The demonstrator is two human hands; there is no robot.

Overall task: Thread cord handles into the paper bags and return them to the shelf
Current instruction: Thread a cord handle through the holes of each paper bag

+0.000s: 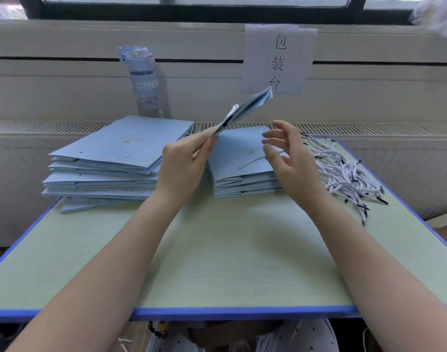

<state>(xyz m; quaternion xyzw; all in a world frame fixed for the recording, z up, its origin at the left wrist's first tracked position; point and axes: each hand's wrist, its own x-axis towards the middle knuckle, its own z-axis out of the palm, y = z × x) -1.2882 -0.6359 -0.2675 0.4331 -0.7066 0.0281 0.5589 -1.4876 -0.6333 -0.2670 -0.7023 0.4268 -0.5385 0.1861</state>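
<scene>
Left hand (pixel 184 166) pinches a folded bag (pixel 242 110), raised and tilted. Right hand (pixel 286 158) hovers, fingers spread, over the right stack (pixel 242 174), beside cords (pixel 344 174).

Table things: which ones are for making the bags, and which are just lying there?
For the job: held bag, left stack, right stack, cords.
Just lying about: bottle, sign.

matt paper bags (pixel 120 148), twisted cords (pixel 344 174), wood-grain table (pixel 230 262)

Green table (pixel 217 250), radiator grille (pixel 369 128), window (pixel 192 3)
</scene>
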